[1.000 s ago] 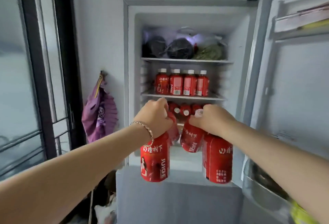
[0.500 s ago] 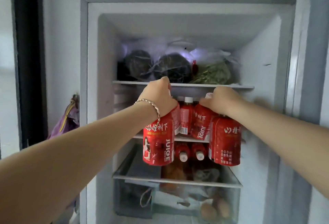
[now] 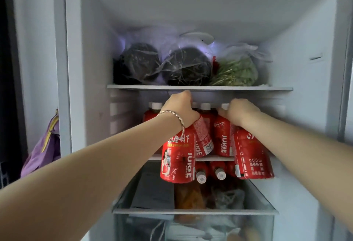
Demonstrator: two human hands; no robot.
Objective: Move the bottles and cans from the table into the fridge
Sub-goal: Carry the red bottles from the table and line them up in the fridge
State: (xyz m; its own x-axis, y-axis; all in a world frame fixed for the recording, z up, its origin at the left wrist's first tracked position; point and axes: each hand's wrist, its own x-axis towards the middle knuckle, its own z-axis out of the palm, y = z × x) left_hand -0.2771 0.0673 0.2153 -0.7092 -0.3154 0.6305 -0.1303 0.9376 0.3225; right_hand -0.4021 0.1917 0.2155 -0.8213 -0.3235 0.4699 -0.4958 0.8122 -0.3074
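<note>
Both arms reach into the open fridge (image 3: 309, 36). My left hand (image 3: 180, 109), with a bracelet on its wrist, grips the tops of two red juice bottles (image 3: 178, 159) that hang below it. My right hand (image 3: 239, 112) grips the tops of two more red juice bottles (image 3: 252, 156). The near bottle of each pair hangs in front of the middle shelf (image 3: 152, 157); the far one leans over it. Behind them a row of red bottles with white caps (image 3: 205, 113) stands on that shelf. Beneath the shelf, bottles (image 3: 219, 171) lie on their sides, caps toward me.
Dark bagged vegetables (image 3: 187, 68) and bagged greens (image 3: 236, 72) fill the top shelf (image 3: 198, 87). A glass shelf (image 3: 194, 211) covers a drawer of packed food below. A purple cloth (image 3: 44, 149) hangs on the wall left of the fridge.
I have moved closer to the fridge. Both hands have carried their bottles up and forward, from in front of the lower shelf to the middle shelf.
</note>
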